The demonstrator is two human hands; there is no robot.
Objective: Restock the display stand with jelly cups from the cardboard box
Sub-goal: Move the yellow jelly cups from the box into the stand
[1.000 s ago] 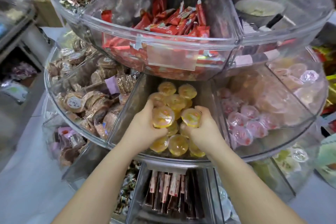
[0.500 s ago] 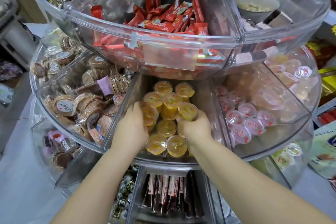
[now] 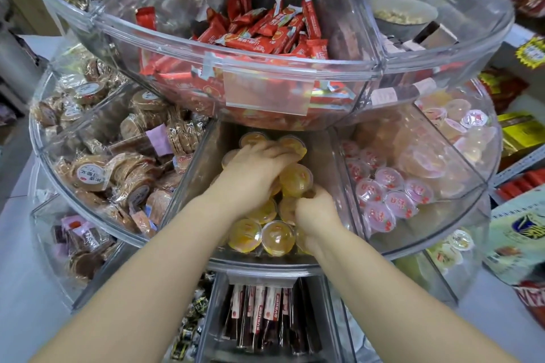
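Nearest us, under the middle tier, dark stick packs [image 3: 265, 318] stand upright in the lowest compartment. Just above them, two yellow jelly cups [image 3: 261, 234] lie against the near wall of the middle compartment of the display stand [image 3: 265, 264], lids facing us.

Our right hand [image 3: 317, 211] sits a little farther in, at the right of the heap, fingers curled down among the cups; whether it actually grips one we cannot tell, since the fingertips are buried. Our left hand [image 3: 253, 172] reaches farther, spread flat with relaxed fingers resting over the cups at the back, pressing or levelling rather than pinching.

We judge these cups light and fairly stiff, with smooth plastic walls and a thin foil lid. They will slide and roll off one another easily, and the lid is the weak part. The best hold is around the rim or side wall, several gathered loosely at once, without squeezing.

Left of our compartment lie wrapped round cakes [image 3: 91, 175]; right of it, pink jelly cups [image 3: 383, 200]. Farther and higher, the top tier holds red wrapped bars [image 3: 265, 32]. The cardboard box is not in view.
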